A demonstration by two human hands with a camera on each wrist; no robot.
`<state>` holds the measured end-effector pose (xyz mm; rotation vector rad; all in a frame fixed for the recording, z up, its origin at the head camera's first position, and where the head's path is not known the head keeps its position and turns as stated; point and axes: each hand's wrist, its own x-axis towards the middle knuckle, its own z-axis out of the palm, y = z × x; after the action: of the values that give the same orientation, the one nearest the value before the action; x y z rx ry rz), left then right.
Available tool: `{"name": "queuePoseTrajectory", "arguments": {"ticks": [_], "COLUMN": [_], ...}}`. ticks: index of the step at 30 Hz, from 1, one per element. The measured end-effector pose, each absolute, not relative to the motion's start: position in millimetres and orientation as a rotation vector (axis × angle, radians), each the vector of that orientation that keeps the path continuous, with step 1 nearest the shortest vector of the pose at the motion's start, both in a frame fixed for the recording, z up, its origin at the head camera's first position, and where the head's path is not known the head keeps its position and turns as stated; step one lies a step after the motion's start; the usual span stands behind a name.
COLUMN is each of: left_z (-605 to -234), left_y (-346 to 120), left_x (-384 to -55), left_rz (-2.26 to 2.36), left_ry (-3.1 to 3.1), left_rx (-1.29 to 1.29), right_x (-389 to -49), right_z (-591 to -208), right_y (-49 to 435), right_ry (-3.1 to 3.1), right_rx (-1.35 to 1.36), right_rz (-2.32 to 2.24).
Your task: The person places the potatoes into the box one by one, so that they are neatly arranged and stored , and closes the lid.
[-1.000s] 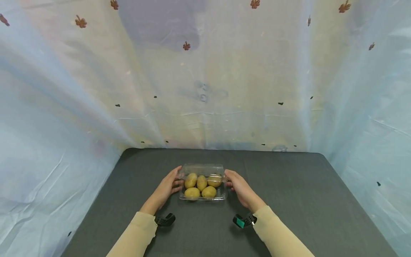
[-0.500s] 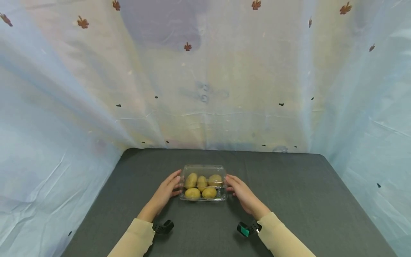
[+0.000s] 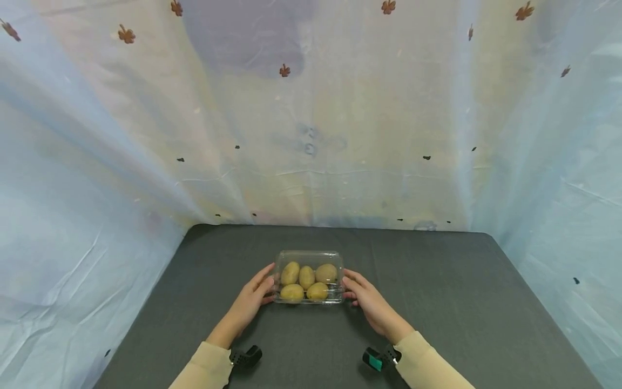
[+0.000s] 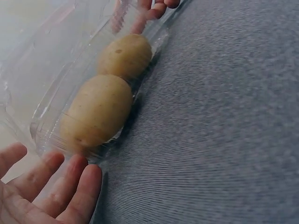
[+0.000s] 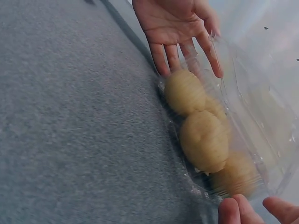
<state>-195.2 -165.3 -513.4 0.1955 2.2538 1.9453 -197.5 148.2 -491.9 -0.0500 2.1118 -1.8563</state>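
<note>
A clear plastic clamshell box sits on the dark table with several potatoes inside. Its hinged lid tilts over them from the back; in the right wrist view the lid stands at an angle above the potatoes. At the box's left end is my left hand, its fairly straight fingers touching the clear wall. My right hand is at the opposite end, thumb above and fingertips against the side. The left wrist view shows two potatoes through the plastic.
A dark grey cloth covers the table. Behind it and at both sides hangs a pale printed curtain. Dark bands are on both wrists, the left band and the right band.
The lid's front edge has come down and toward me over the potatoes. Both hands have moved slightly nearer to me along the box's ends. The box stays in place.
</note>
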Motion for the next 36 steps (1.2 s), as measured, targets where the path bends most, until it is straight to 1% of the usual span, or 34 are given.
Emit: {"name": "queuePoseTrajectory", "arguments": {"ticks": [9, 21, 28, 36], "left_z": [-521, -519, -523, -529], "left_y": [-165, -165, -164, -164], "left_x": [-190, -184, -183, -183], "left_rz": [1.988, 1.940, 1.920, 1.933], "left_ry": [2.204, 2.249, 2.277, 2.238], "left_rx": [0.223, 0.266, 0.216, 0.139], "right_x": [-191, -187, -184, -187], "right_z": [-494, -497, -499, -499], "right_y": [149, 149, 146, 148], "right_ry": [2.116, 2.154, 2.173, 2.164], "right_rx": [-0.060, -0.068, -0.024, -0.082], "right_rz": [-1.866, -1.829, -1.845, -1.784]}}
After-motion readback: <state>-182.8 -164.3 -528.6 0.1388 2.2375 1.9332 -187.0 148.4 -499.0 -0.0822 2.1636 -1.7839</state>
